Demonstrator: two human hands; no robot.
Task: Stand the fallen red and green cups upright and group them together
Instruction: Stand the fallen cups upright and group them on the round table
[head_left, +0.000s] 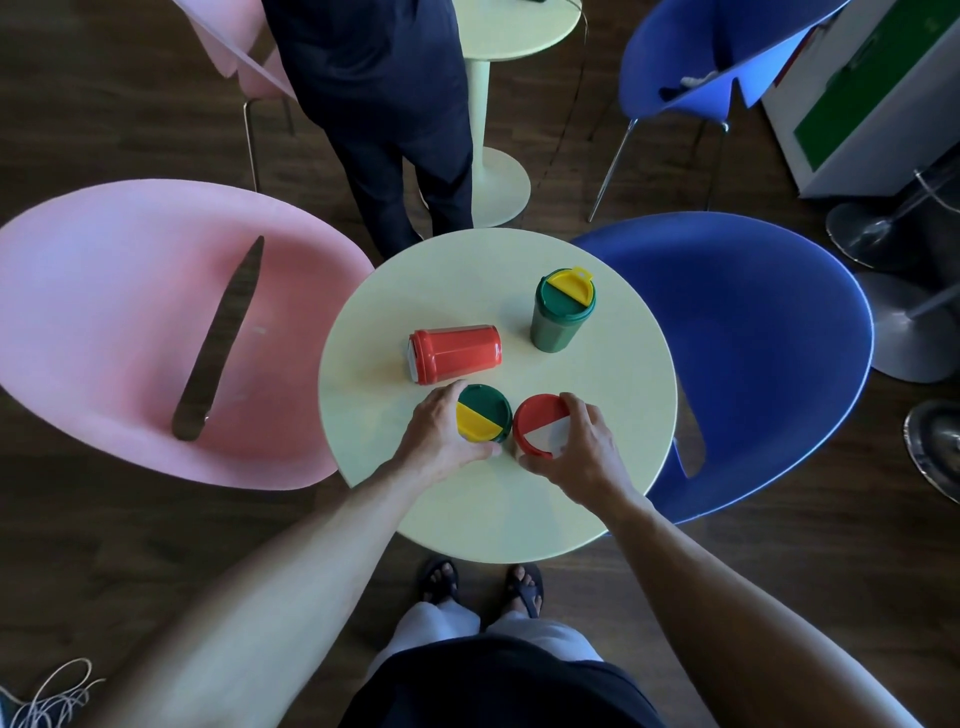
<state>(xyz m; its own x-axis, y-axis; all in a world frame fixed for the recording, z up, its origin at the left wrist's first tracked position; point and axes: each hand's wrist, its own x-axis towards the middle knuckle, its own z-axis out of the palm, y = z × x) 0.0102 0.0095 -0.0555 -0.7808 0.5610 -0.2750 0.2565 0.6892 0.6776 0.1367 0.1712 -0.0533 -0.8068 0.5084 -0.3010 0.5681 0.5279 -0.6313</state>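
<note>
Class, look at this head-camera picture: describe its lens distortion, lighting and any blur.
Head view: the wide-angle lens bows the edges, stretching both forearms and curving the pink plastic chair and the blue plastic chair; light is soft and dim, with faint shadows on the round pale-yellow table; the fallen red cup is sharp, with no evident motion blur.

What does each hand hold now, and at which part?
The left hand grips the upright green cup round its side, below the lid. The right hand grips the upright red cup at the lid's rim.
</note>
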